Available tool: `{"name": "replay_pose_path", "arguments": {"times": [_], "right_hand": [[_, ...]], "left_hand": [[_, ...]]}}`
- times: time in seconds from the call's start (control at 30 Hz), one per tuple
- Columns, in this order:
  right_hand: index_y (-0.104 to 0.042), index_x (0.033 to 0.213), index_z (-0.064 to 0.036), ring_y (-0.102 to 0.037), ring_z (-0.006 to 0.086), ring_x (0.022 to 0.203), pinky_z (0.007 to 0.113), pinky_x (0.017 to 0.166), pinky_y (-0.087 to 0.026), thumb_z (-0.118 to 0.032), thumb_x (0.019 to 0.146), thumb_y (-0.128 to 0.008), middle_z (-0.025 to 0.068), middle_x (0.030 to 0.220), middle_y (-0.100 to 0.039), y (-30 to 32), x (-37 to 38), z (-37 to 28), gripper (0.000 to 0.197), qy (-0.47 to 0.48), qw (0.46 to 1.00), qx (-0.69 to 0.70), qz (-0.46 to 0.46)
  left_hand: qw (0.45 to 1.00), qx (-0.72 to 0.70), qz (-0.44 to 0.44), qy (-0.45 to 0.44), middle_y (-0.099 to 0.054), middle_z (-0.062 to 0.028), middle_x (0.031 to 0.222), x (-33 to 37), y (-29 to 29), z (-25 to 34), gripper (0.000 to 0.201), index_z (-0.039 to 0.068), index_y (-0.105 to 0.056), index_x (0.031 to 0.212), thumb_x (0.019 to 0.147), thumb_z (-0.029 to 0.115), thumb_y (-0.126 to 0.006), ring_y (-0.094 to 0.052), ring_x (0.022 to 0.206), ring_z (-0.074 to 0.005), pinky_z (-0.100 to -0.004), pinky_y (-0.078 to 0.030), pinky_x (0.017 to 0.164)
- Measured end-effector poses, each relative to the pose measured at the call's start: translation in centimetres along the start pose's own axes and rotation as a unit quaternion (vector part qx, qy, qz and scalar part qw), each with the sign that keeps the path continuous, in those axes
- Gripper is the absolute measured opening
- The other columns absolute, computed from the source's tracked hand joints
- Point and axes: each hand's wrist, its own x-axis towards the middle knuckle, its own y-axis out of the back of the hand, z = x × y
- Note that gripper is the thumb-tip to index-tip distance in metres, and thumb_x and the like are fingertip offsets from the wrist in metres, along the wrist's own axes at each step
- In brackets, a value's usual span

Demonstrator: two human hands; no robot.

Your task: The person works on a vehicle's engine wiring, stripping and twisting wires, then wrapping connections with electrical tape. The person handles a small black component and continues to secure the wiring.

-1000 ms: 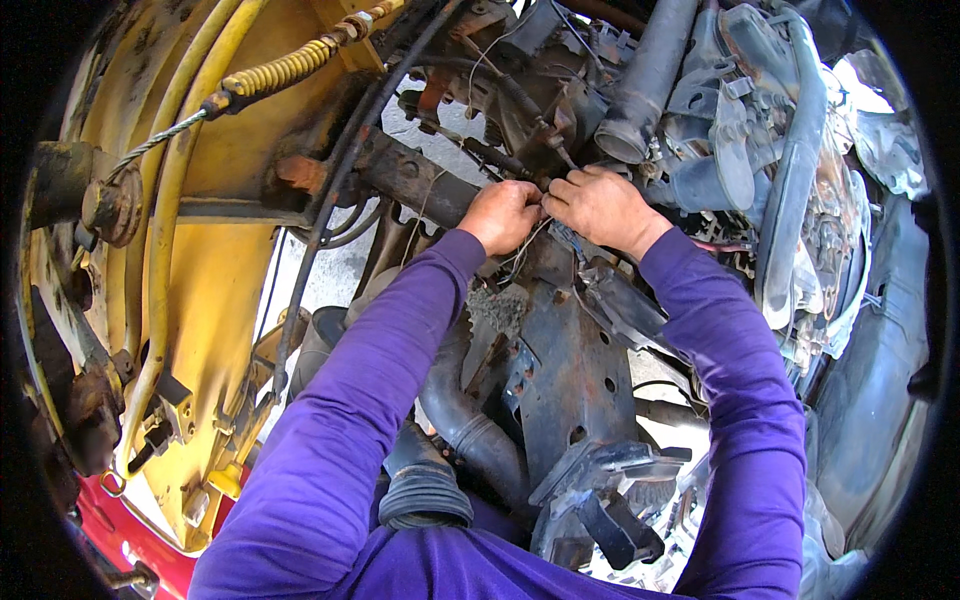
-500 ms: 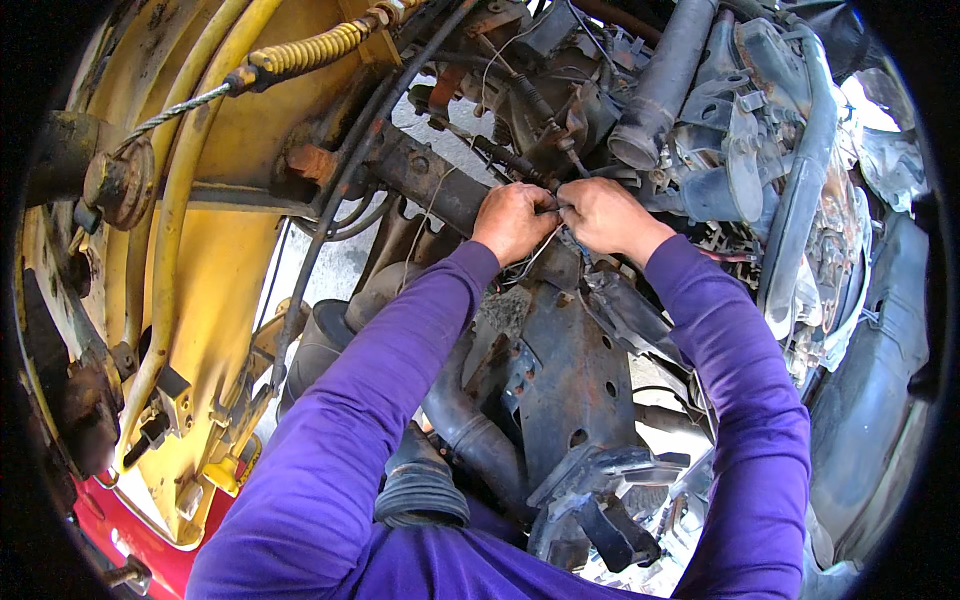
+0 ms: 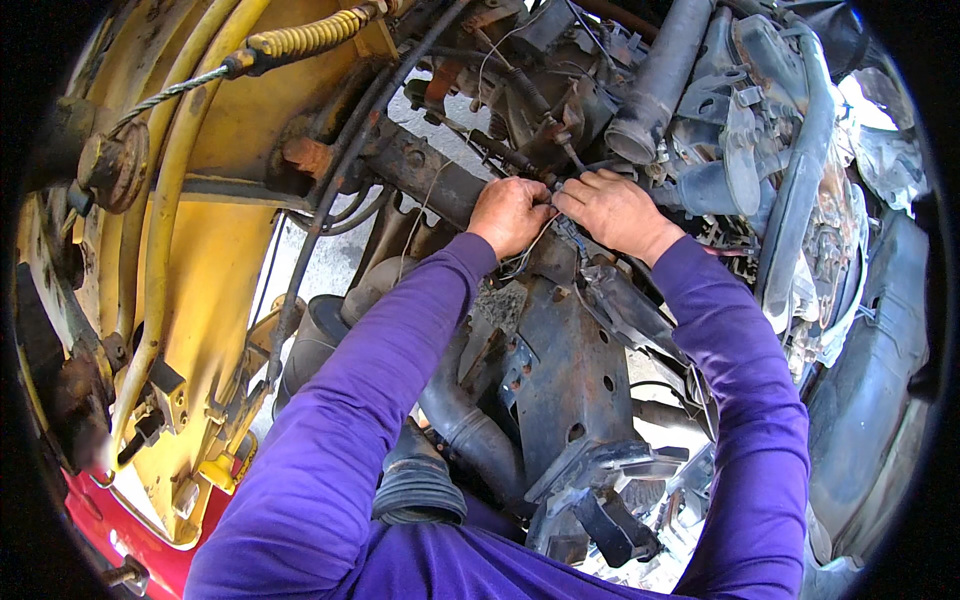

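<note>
Both hands meet over the dark frame of a vehicle, their fingertips almost touching. My left hand (image 3: pixel 508 215) is closed in a pinch, thumb against the forefinger. Opposite it, my right hand (image 3: pixel 622 215) is closed with its fingers bent and its back turned up. Thin wires (image 3: pixel 541 236) come out below the fingertips, and the hands pinch this wiring. The exact spot they grip is mostly hidden by the fingers. Just behind the hands runs a dark rod (image 3: pixel 568 148).
Yellow metal panels (image 3: pixel 200 330) with yellow hoses (image 3: pixel 163 220) and a coiled cable guard (image 3: pixel 310 38) stand at left. A grey pipe (image 3: pixel 660 85) and a dirty engine (image 3: pixel 800 250) lie at right. Below are a drilled frame plate (image 3: pixel 570 380) and a ribbed rubber hose (image 3: pixel 420 490).
My right hand has shifted slightly, its fingers tilting and its back showing more. The left hand keeps its pinch almost in place. The view has moved a little.
</note>
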Motion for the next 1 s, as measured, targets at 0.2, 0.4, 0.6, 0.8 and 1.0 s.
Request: {"name": "replay_pose_path", "arguments": {"times": [0.2, 0.4, 0.6, 0.8, 1.0], "right_hand": [[-0.067, 0.095, -0.0133, -0.062, 0.0189, 0.093, 0.035, 0.086, -0.05, -0.018, 0.084, -0.059, 0.0004, 0.097, -0.063, -0.1, 0.7, 1.0, 0.014, 0.093, 0.995, -0.036, 0.026], [-0.066, 0.09, -0.0108, -0.061, 0.0235, 0.089, 0.039, 0.086, -0.05, -0.021, 0.081, -0.063, 0.0033, 0.09, -0.062, -0.5, 2.2, 1.3, 0.013, 0.122, 0.992, 0.013, 0.013], [-0.065, 0.088, -0.0017, -0.068, 0.0409, 0.086, 0.052, 0.078, -0.053, -0.024, 0.081, -0.065, 0.0194, 0.086, -0.068, -2.0, 2.1, -1.8, 0.024, -0.175, 0.967, 0.186, -0.005], [-0.068, 0.097, 0.0031, -0.067, 0.0468, 0.094, 0.055, 0.083, -0.052, -0.038, 0.093, -0.056, 0.0273, 0.096, -0.07, -1.1, 3.0, -2.2, 0.043, -0.374, 0.885, 0.269, -0.068], [-0.061, 0.103, 0.001, -0.065, 0.0496, 0.091, 0.057, 0.079, -0.051, -0.028, 0.1, -0.054, 0.0288, 0.091, -0.068, -0.1, -2.1, -4.5, 0.03, -0.463, 0.822, 0.313, 0.108]], "left_hand": [[0.999, 0.007, -0.031, 0.0, -0.07, -0.0226, 0.089, 0.0, 0.4, -0.1, 0.022, 0.002, -0.073, 0.096, 0.082, 0.019, -0.07, -0.068, 0.088, -0.0416, -0.0487, -0.054, 0.079], [0.998, -0.026, -0.049, 0.007, -0.069, -0.0237, 0.087, 0.0, 0.7, -0.4, 0.021, 0.001, -0.072, 0.094, 0.083, 0.018, -0.069, -0.067, 0.088, -0.0421, -0.0485, -0.053, 0.078], [0.999, -0.044, -0.026, -0.002, -0.069, -0.0235, 0.088, -0.1, 0.4, -0.7, 0.022, -0.001, -0.072, 0.09, 0.082, 0.019, -0.07, -0.068, 0.086, -0.0408, -0.0459, -0.054, 0.077], [0.997, -0.052, -0.039, 0.036, -0.071, -0.022, 0.089, 0.0, 0.6, -0.1, 0.024, -0.001, -0.074, 0.092, 0.082, 0.021, -0.072, -0.071, 0.083, -0.0363, -0.042, -0.055, 0.077], [0.996, -0.018, -0.079, 0.021, -0.071, -0.0223, 0.085, 0.5, 1.5, 0.4, 0.029, 0.001, -0.076, 0.093, 0.084, 0.029, -0.073, -0.072, 0.081, -0.0346, -0.0411, -0.055, 0.076]]}}
